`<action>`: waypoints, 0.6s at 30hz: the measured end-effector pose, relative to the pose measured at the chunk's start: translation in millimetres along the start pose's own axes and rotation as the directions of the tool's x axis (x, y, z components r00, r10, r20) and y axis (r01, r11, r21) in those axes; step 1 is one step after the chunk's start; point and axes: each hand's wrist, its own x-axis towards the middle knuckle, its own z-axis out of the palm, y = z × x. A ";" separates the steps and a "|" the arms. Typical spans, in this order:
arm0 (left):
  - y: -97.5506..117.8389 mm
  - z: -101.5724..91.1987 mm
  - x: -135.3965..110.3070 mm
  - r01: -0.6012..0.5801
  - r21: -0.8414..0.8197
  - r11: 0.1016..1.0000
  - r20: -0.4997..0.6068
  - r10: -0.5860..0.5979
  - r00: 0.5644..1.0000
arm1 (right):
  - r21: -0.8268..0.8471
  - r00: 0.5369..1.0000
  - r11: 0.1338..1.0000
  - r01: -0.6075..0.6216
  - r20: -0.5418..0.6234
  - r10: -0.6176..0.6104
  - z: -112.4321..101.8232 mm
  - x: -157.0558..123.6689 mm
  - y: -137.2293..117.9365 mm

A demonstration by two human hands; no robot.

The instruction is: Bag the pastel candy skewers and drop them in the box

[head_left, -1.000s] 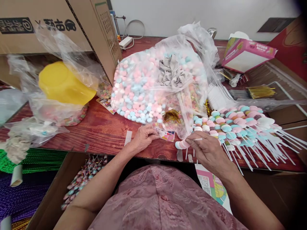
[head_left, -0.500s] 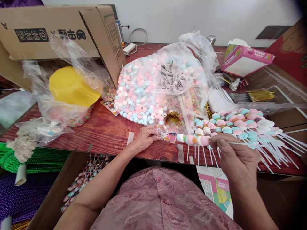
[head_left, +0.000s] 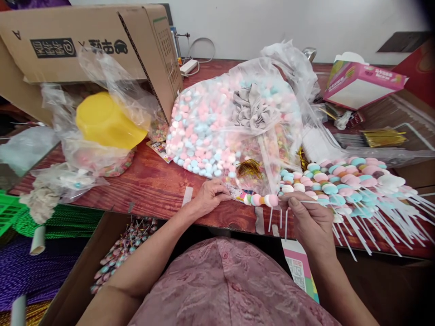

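Observation:
My right hand [head_left: 311, 219] pinches the white stick of a candy skewer [head_left: 261, 199], held level and strung with pink, white, orange and green soft candies. Its left end meets a small clear printed wrapper bag [head_left: 234, 192]; how far it is inside I cannot tell. My left hand [head_left: 212, 197], fingers closed, pinches the other end of that wrapper at the table's front edge. Beside my right hand lies a pile of similar candy skewers [head_left: 353, 181], their white sticks pointing to the front right. Behind the wrapper sits a big clear bag of pink, blue and white marshmallows [head_left: 200, 131].
A cardboard box [head_left: 102, 40] and a yellow tub [head_left: 108, 120] in plastic stand at the left. Gold twist ties [head_left: 384, 137] and a pink carton [head_left: 365, 83] are at the right. Below the table edge, a box holds several wrapped skewers [head_left: 125, 253].
My right hand has moved left with the skewer, bringing its tip to the wrapper in my left hand. The view has shifted slightly.

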 end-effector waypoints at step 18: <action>19.1 -16.4 -1.9 -0.309 0.312 0.898 0.239 0.241 0.941 | 0.468 0.976 0.861 -0.200 0.018 0.217 18.7 2.1 6.2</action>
